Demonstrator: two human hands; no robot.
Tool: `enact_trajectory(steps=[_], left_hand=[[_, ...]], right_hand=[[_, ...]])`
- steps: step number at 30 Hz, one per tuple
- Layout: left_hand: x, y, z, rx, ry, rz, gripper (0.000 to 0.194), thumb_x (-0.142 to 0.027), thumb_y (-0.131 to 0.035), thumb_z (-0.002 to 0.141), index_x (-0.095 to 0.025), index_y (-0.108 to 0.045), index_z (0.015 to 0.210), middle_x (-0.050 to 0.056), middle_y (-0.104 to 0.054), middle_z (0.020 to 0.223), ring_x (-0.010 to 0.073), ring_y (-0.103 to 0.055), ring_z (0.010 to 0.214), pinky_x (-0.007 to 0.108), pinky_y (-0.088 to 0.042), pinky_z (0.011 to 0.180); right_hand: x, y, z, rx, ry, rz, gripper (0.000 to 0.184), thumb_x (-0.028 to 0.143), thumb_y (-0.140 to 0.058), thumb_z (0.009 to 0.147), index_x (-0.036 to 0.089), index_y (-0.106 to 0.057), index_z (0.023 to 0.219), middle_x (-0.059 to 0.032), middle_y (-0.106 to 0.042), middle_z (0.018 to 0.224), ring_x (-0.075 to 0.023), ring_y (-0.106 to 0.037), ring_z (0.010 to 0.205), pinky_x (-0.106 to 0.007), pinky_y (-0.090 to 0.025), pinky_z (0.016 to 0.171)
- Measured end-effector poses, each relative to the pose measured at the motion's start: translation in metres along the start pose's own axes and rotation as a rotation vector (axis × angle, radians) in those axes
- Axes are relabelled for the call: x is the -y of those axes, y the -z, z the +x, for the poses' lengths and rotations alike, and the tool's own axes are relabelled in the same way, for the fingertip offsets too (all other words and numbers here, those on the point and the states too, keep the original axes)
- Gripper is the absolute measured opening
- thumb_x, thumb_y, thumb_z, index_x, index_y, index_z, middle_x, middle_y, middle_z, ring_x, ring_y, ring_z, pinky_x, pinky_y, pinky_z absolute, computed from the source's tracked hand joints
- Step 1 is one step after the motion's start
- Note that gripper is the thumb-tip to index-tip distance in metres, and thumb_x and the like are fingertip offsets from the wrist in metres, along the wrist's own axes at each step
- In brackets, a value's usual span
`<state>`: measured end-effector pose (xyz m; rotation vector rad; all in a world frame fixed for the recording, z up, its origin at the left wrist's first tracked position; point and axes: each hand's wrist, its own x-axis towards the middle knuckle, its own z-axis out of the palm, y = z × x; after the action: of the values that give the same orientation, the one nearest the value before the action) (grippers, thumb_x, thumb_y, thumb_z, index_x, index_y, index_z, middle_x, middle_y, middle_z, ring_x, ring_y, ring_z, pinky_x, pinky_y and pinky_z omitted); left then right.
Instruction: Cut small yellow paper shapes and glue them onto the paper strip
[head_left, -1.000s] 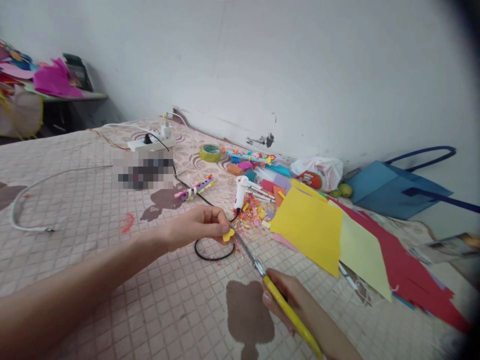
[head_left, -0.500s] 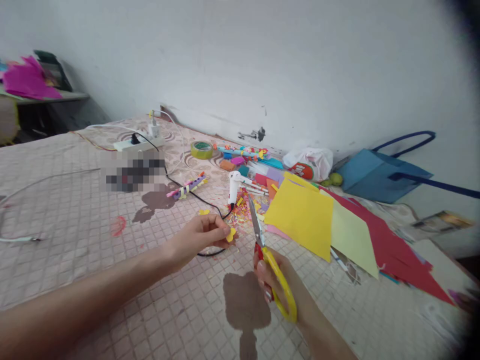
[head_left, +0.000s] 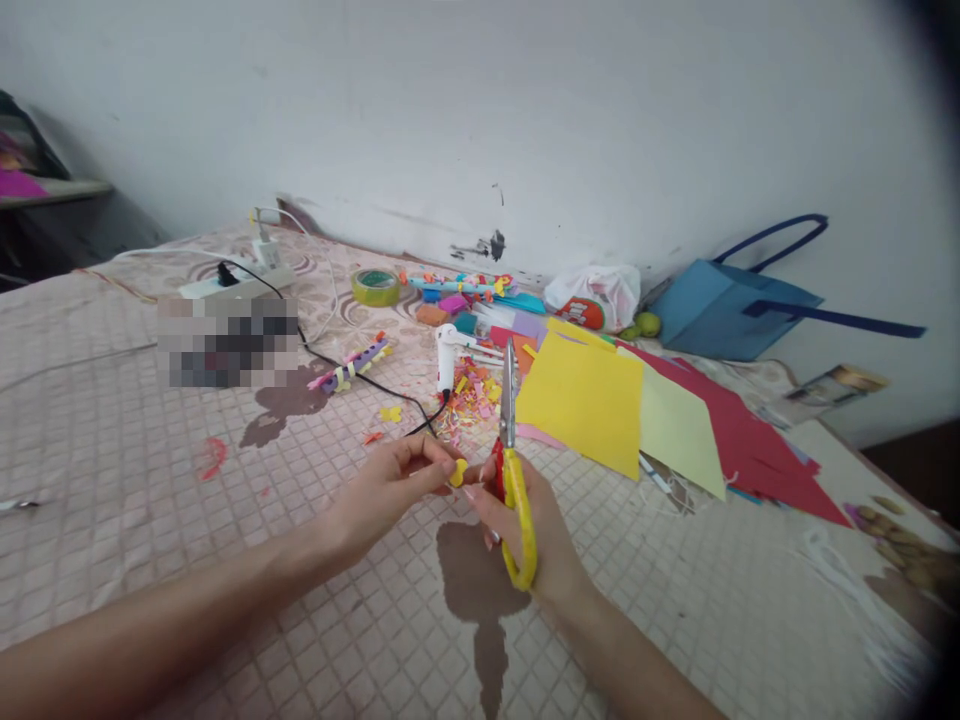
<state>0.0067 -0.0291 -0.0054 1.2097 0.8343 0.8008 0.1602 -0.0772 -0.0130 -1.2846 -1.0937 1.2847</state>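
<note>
My left hand point(head_left: 390, 485) pinches a small yellow paper cut-out point(head_left: 458, 472) between thumb and fingertips, just above the pink checked bedspread point(head_left: 150, 480). My right hand point(head_left: 536, 525) is closed round the yellow handles of a pair of scissors point(head_left: 511, 470), whose closed blades point up and away from me. Fingers of the right hand also touch the cut-out, so both hands meet at it. A white glue gun point(head_left: 445, 358) lies beyond them beside a heap of paper scraps point(head_left: 469, 395).
Yellow, pale green and red paper sheets point(head_left: 600, 400) lie to the right. Behind them are a blue bag point(head_left: 731, 310), a white plastic bag point(head_left: 596, 295), a tape roll point(head_left: 375, 287), coloured craft pieces and a power strip point(head_left: 236, 282) with cables.
The right hand swung the scissors from lying low and slanted to upright, and moved left until it met the left hand at the cut-out. The view shifted right.
</note>
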Motion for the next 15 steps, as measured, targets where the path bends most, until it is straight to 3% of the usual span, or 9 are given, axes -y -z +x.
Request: enact_trajectory(steps=[5, 15], left_hand=[[0.005, -0.001, 0.0, 0.054, 0.003, 0.024, 0.02, -0.033, -0.06, 0.077, -0.013, -0.057, 0.072, 0.004, -0.061, 0.084, 0.0142, -0.057, 0.076, 0.029, -0.047, 0.072], [0.0016, -0.0036, -0.0021, 0.021, 0.013, 0.057, 0.018, -0.03, -0.06, 0.076, -0.013, -0.057, 0.071, 0.0, -0.056, 0.073, 0.0102, -0.054, 0.068, 0.022, -0.047, 0.065]], right_hand=[[-0.0042, -0.0014, 0.0024, -0.036, 0.0, -0.001, 0.023, 0.032, -0.064, 0.073, 0.021, -0.045, 0.076, 0.0097, -0.044, 0.053, -0.0055, -0.039, 0.038, -0.017, -0.035, 0.034], [0.0, 0.0028, 0.0037, -0.028, -0.018, 0.076, 0.026, 0.038, -0.062, 0.076, 0.019, -0.046, 0.073, 0.0112, -0.038, 0.047, -0.0036, -0.035, 0.034, -0.016, -0.034, 0.034]])
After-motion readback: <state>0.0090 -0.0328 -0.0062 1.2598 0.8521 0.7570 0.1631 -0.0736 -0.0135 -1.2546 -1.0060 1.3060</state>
